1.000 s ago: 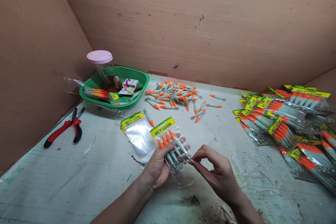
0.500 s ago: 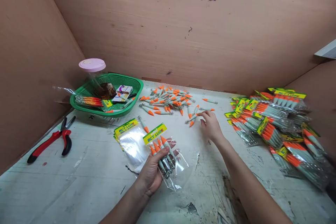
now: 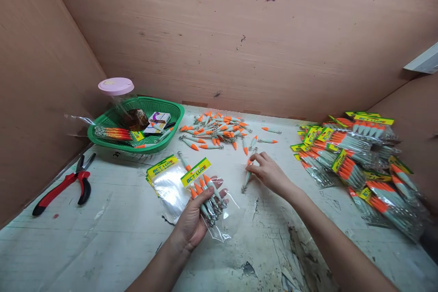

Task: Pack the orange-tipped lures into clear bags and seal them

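Observation:
My left hand [image 3: 195,219] grips a clear plastic bag [image 3: 224,232] with a yellow and green BCT LURE header, its thumb pressed over several orange-tipped, pale fishing lures inside. In my right hand [image 3: 268,171] a single fishing lure [image 3: 247,178] is pinched between thumb and fingers, its hooks pointing down toward me. Beyond the hands lies a loose pile of the same lures [image 3: 219,131], with a few strays near my right hand. A stack of flat bags [image 3: 169,187] with yellow headers sits just left of the held bag.
On the right is a heap of filled lure packs [image 3: 349,159]. A green basket [image 3: 160,146] at the back left holds a pink-lidded jar [image 3: 118,93], a small box and a lure pack. Red-handled pliers [image 3: 65,187] lie at the left. Cardboard walls [image 3: 239,45] enclose the table.
My right hand has picked up a lure from near the pile and drawn it closer to me, toward the bag. My left hand still holds the bag, little moved.

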Tool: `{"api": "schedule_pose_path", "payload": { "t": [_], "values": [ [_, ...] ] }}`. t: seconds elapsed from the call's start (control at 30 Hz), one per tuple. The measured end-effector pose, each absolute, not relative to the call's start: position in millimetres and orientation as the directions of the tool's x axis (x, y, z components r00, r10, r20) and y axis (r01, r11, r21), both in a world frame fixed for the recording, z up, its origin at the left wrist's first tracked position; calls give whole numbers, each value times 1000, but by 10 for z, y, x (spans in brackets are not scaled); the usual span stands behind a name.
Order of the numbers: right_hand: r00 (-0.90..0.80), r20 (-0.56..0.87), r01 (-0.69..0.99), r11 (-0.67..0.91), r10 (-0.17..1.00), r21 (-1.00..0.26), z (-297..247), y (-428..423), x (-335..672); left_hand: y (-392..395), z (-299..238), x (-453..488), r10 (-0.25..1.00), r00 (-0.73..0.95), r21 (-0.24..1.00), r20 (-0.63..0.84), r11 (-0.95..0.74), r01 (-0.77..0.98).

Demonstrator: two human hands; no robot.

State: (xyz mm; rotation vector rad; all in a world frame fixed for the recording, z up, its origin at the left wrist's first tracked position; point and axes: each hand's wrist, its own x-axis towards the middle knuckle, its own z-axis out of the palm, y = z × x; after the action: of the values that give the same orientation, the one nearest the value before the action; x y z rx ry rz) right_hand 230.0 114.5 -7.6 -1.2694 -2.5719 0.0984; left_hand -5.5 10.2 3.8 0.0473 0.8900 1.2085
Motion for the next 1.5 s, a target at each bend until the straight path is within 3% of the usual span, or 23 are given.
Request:
{"api": "schedule_pose_path", "payload": {
  "t": [0.23, 0.37, 0.5, 0.6, 0.7, 0.77, 0.83, 1.03, 1.23, 1.5],
  "values": [
    [-455, 216, 770, 504, 864, -391, -190, 523, 2035, 101, 30, -38, 814, 48, 478, -579, 386, -789],
    [-397, 216, 775, 451, 892, -443, -330, 386, 1777, 105, 11, -28, 800, 44, 469, -599, 394, -790],
    [-351, 236, 742, 423, 906, -521, -89, 278, 1907, 121, 19, -25, 800, 20, 476, -600, 377, -794],
    [-409, 207, 571, 426, 889, -701, 412, 66, 2217, 133, 22, -29, 799, 22, 475, -601, 379, -795],
    [-664, 127, 393, 488, 737, -779, 849, -150, 2369, 126, 4, -27, 799, 43, 466, -599, 392, -793],
    [-760, 48, 395, 520, 649, -758, 944, -243, 2298, 110, -16, -19, 801, 55, 459, -597, 397, -795],
    [-762, 59, 441, 583, 645, -682, 871, -291, 2138, 93, -32, -8, 797, 66, 452, -600, 406, -794],
    [-585, 432, 553, 727, 686, -406, 398, -308, 1815, 89, -47, 10, 798, 58, 448, -600, 395, -802],
    [-484, 565, 571, 730, 668, -375, 250, -319, 1829, 88, -6, -6, 809, 105, 440, -579, 418, -795],
    [-424, 608, 518, 730, 671, -445, 140, -401, 1807, 48, 13, -7, 791, 151, 405, -593, 455, -793]
  ]
}}
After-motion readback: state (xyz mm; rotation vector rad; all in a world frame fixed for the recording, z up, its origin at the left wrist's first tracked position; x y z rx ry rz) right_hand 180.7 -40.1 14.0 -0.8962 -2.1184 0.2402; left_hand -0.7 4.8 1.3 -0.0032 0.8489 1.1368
